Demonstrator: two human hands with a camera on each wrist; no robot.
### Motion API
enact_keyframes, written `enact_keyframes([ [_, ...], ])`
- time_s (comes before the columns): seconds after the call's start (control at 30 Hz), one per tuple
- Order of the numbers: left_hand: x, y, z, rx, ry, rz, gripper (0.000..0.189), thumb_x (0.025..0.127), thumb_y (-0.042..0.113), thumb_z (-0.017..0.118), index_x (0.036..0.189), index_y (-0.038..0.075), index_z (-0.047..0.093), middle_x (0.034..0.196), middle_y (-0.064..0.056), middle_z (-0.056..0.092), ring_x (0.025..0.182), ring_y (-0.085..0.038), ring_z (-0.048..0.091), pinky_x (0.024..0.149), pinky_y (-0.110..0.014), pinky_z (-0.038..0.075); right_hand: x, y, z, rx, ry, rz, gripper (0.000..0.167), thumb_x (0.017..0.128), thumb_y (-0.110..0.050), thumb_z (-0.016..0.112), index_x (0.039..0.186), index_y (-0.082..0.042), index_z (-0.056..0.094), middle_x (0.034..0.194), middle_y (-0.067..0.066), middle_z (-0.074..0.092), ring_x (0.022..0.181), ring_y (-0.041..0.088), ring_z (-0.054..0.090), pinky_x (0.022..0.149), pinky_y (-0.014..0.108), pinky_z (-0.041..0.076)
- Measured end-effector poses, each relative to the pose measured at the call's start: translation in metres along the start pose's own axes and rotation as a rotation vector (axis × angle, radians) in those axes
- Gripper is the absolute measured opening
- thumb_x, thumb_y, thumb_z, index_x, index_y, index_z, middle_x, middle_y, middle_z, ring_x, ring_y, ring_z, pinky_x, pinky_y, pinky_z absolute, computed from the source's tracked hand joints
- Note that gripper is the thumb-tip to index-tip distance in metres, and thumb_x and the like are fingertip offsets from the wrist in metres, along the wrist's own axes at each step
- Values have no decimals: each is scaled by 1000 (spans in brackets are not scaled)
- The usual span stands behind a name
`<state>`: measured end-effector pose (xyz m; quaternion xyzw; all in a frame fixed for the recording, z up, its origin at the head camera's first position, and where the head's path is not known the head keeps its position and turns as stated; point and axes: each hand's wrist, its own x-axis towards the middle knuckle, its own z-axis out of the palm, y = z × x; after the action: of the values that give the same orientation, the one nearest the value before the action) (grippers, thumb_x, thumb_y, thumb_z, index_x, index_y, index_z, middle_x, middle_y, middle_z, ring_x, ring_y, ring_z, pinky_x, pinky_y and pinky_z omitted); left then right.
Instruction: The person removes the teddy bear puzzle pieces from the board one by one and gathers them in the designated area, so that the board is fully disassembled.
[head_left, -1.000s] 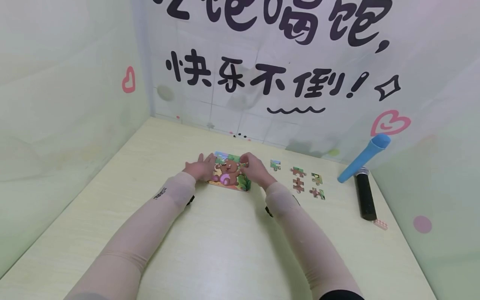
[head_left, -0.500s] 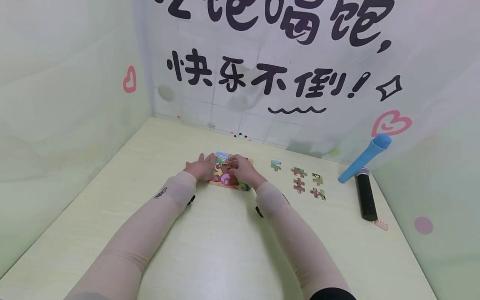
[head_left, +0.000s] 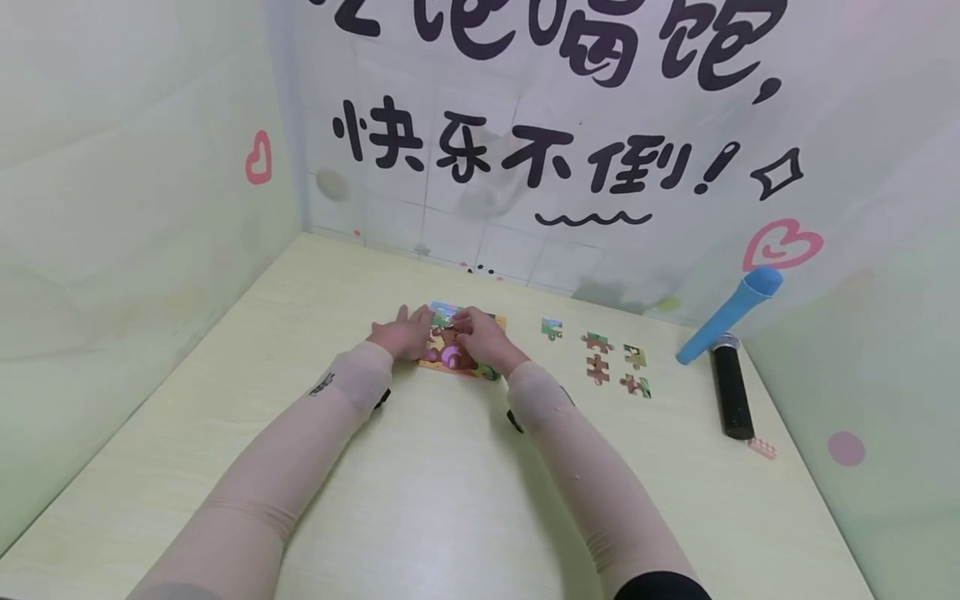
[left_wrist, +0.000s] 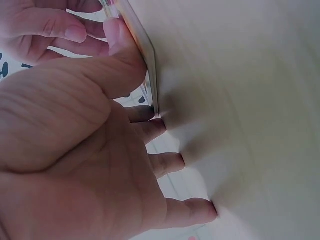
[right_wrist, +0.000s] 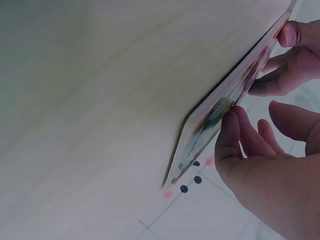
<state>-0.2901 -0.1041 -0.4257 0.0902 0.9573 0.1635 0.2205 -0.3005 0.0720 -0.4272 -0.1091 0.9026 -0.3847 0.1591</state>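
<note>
A bear-picture jigsaw puzzle (head_left: 450,358) lies flat in its board on the table, partly covered by both hands. At its left edge is my left hand (head_left: 401,337). In the left wrist view, this hand (left_wrist: 85,145) presses its thumb on the board's rim (left_wrist: 146,55), its other fingers stretched out with tips on the tabletop. My right hand (head_left: 486,340) is over the puzzle's right half. In the right wrist view, that hand (right_wrist: 270,170) touches the puzzle face (right_wrist: 220,112) with its fingertips, the thumb standing apart. No loose piece shows between its fingers.
Several loose jigsaw pieces (head_left: 597,370) lie right of the puzzle, one piece (head_left: 552,329) nearer to it. Farther right are a blue flared tube (head_left: 727,318), a black microphone (head_left: 731,392) and a small pink block (head_left: 762,448). Printed cloth walls (head_left: 480,217) enclose the table.
My right hand has shifted left, from the puzzle's right edge onto the bear, and has since stayed nearly still there. My left hand has kept its place.
</note>
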Motion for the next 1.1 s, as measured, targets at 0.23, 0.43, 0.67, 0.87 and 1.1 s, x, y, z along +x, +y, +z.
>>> enact_keyframes([
  [0.23,0,1,-1,5,0,-1,90,101,38,61,164,8,4,171,-10,-2,154,-40,-8,111,-80,7,1,0,3,-13,16,-15,34,103,-3,53,137,-6,52,137,14,58,127,30,56,107,43,48],
  [0.43,1,0,0,2,-2,-5,89,102,39,60,164,9,4,171,-9,-2,154,-39,-8,111,-80,7,3,-3,4,-7,29,-4,34,103,-4,53,138,-7,53,133,12,59,121,28,58,100,41,52],
  [0.67,-1,1,-1,-7,-1,-8,87,102,38,60,164,9,5,171,-9,-2,154,-39,-8,111,-80,6,3,-8,5,16,46,17,35,101,-6,59,136,-7,54,127,12,62,113,26,61,94,38,55],
  [0.87,-1,1,-1,11,-3,-7,87,102,39,59,164,9,6,171,-10,-1,154,-39,-7,111,-80,9,5,-11,7,58,52,-8,39,99,-9,66,136,-4,54,123,16,63,113,29,63,96,42,54],
  [1.1,0,1,-1,6,-3,-7,87,102,39,59,164,9,5,171,-9,-1,154,-39,-7,111,-80,8,9,-15,12,55,102,-11,33,99,-9,66,130,-4,56,111,12,65,97,22,66,88,36,55],
])
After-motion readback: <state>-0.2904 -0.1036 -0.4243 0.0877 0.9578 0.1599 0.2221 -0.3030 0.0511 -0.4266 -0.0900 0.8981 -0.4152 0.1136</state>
